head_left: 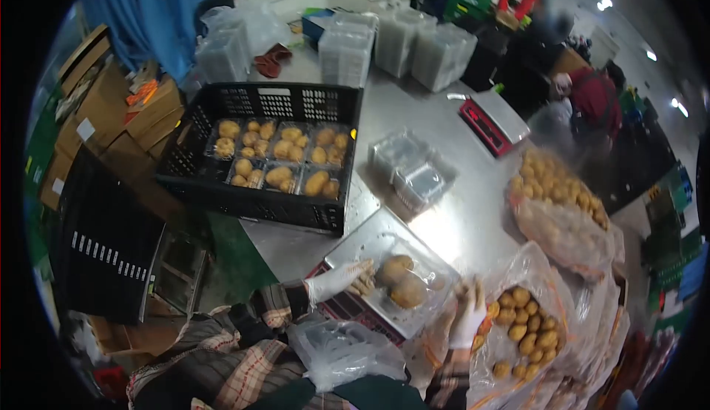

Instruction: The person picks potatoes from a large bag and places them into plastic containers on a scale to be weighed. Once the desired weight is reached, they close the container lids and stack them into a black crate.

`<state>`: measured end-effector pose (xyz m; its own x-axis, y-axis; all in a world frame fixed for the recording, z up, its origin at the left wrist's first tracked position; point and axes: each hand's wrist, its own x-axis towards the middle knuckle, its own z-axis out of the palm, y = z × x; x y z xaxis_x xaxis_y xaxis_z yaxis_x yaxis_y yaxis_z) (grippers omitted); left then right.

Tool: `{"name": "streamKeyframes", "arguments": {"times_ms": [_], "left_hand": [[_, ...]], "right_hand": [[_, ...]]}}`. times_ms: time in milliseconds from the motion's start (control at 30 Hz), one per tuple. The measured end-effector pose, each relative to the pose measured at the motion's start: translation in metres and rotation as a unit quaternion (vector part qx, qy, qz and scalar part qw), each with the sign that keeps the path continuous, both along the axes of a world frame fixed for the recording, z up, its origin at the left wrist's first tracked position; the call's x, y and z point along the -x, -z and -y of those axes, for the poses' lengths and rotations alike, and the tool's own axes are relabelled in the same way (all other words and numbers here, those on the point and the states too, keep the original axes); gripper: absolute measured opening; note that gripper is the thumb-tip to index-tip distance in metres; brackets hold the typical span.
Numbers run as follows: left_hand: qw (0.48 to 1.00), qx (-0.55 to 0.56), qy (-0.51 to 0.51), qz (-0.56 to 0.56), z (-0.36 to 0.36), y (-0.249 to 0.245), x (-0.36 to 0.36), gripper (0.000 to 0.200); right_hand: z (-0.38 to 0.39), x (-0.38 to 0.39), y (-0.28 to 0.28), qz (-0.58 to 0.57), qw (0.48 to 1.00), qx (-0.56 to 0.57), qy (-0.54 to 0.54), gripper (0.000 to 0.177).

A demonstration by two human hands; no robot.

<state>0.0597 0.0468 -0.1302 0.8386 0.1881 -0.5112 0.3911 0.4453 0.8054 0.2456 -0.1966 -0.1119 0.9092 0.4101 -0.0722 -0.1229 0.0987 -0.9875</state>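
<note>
A digital scale [431,322] with a metal pan and a red front stands before me. On its pan lie large potatoes [408,290], seemingly in a clear plastic tray whose edges are hard to make out. My left hand [342,280], in a white glove, is at the pan's left side with fingers stretched toward the potatoes; I see nothing held in it. Over at the right edge of the scale, my gloved right hand [468,312] has its fingers extended upward and apart, beside an open plastic bag of potatoes [526,332].
A black crate [251,206] on the left holds several clear packs of potatoes [279,178]. Empty clear trays [413,167] stand mid-table, with taller stacks [347,49] behind. Another scale [488,125] and a second potato sack [558,210] are right. A co-worker [595,103] is beyond.
</note>
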Motion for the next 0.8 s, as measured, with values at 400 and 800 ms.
{"name": "streamKeyframes", "arguments": {"times_ms": [400, 800], "left_hand": [[0.997, -0.06, -0.038, -0.015, 0.006, 0.043, -0.014, 0.009], [0.979, -0.088, 0.011, 0.186, -0.014, 0.004, -0.007, 0.009]], "right_hand": [[0.038, 0.054, 0.097, -0.26, 0.965, 0.024, -0.021, 0.01], [0.025, 0.031, 0.065, -0.026, 0.998, 0.061, -0.023, 0.005]]}}
